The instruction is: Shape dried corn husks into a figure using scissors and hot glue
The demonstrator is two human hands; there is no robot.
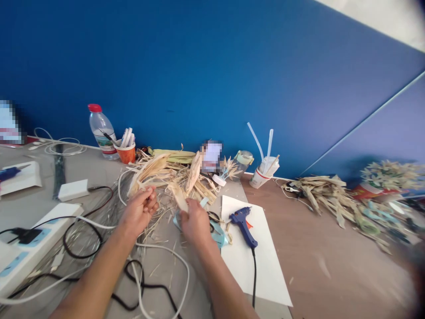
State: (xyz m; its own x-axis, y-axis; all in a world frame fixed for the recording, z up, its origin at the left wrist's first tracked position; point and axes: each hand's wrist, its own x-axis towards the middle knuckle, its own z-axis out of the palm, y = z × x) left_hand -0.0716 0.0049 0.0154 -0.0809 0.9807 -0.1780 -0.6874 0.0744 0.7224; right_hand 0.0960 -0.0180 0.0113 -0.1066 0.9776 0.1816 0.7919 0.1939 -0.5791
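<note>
My right hand (196,218) pinches a pale strip of dried corn husk (179,198) that points up and away from the fingers. To its left, my left hand (142,207) is closed with its fingers curled; whatever it may hold is too small to make out. Just beyond both hands lies a heap of dried corn husks (154,170), yellowish with some green leaves at the back. Beside my right hand, partly covered by it, is a light blue item (219,235). A blue hot glue gun (244,226) rests on a white sheet of paper (268,270).
A power strip (43,239) and tangled cables (166,285) occupy the left and front. Along the blue partition stand a bottle (101,130), an orange cup of pens (126,154), a jar (242,165) and a paper cup (260,177). More husks (327,195) lie right.
</note>
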